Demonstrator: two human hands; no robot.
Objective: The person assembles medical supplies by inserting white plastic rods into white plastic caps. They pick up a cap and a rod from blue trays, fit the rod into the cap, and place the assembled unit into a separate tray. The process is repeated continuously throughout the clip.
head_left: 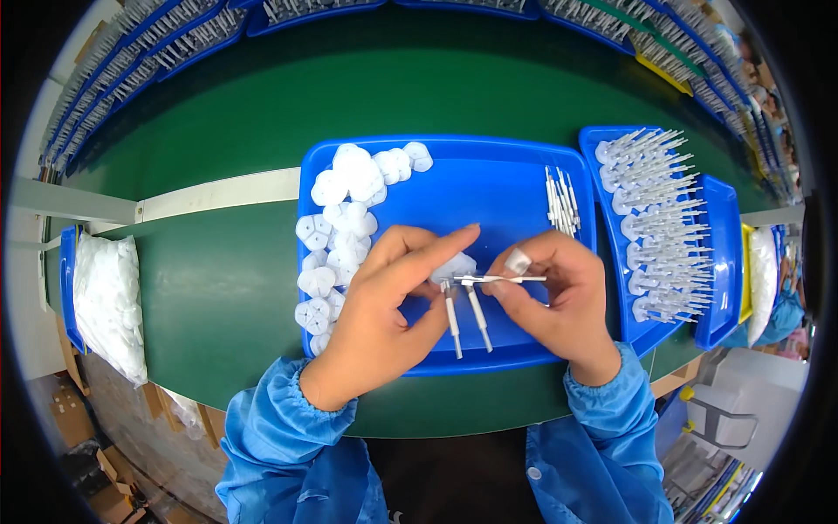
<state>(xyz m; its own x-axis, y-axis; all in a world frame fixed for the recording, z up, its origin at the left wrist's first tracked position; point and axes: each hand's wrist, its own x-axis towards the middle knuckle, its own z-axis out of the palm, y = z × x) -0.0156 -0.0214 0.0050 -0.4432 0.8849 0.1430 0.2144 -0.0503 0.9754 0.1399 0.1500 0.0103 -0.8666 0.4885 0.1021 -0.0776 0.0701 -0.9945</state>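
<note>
My left hand (380,301) is closed around a translucent white disc (456,265), its fingertips near the disc's edge. Two thin white rods (479,321) point down toward me from that piece. Between the thumb and fingers of my right hand (563,301) lies another thin white rod (524,279), held sideways with its left end meeting the piece. Both hands are above a blue tray (454,192). White scalloped discs (353,170) lie heaped along the tray's left side. Several loose rods (561,201) rest at its right end. A whitish wrap (518,261) shows on a right finger.
A second blue tray (602,144) at the right carries rows of discs with rods standing out. More filled blue trays (314,13) line the green table's (218,96) far side. At the far left is a bulging white bag (109,301); a grey chair (742,402) stands lower right.
</note>
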